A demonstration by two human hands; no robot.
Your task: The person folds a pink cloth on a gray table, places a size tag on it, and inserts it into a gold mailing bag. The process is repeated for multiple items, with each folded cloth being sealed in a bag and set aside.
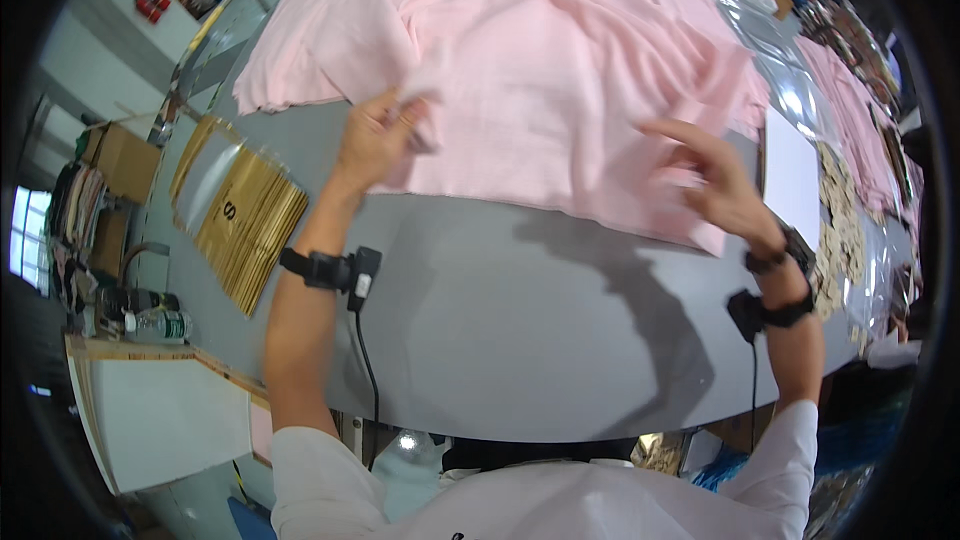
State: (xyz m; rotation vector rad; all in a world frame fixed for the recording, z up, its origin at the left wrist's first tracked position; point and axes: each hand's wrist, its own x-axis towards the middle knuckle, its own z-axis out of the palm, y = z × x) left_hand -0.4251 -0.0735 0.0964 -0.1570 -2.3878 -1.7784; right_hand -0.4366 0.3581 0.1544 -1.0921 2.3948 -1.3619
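A broad, soft pink fabric piece (520,90) lies over the grey table, rumpled at the back and smoother near its front edge. Whether it is a garment I cannot tell. At its left side, my left hand (375,135) is closed on a fold of it, thumb and fingers pinching the cloth. My right hand (715,180) is over the fabric's front right corner, slightly blurred, with its index finger stretched out and its fingers apart. Black straps with small cabled devices circle both my wrists.
Left on the grey table (480,340) lies a stack of gold printed bags (250,225). To the right are white sheets (790,175), brown paper cutouts (838,225) and clear plastic packaging (775,50). A plastic bottle (158,324) stands at the far left.
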